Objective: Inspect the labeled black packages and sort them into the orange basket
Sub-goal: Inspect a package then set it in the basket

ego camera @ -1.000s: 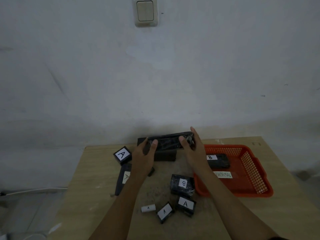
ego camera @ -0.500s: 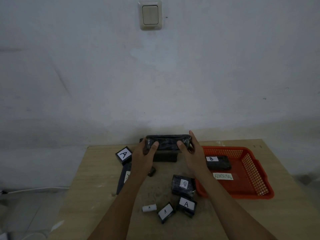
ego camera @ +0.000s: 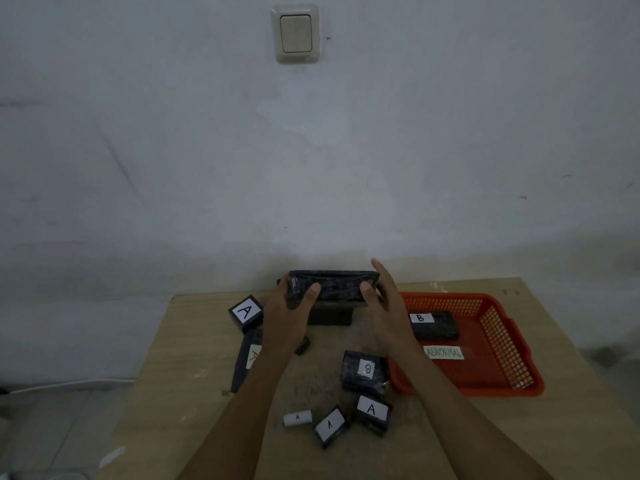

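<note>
Wall switch (ego camera: 295, 33) above wooden table (ego camera: 180, 358)

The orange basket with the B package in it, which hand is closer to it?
Right. The right hand grips the long package just beside the orange basket, by its left rim. The left hand grips the package's other end, farther away.

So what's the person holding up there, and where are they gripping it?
A long black package, lifted above the table. The left hand grips its left end and the right hand its right end, thumbs on the near face.
</note>
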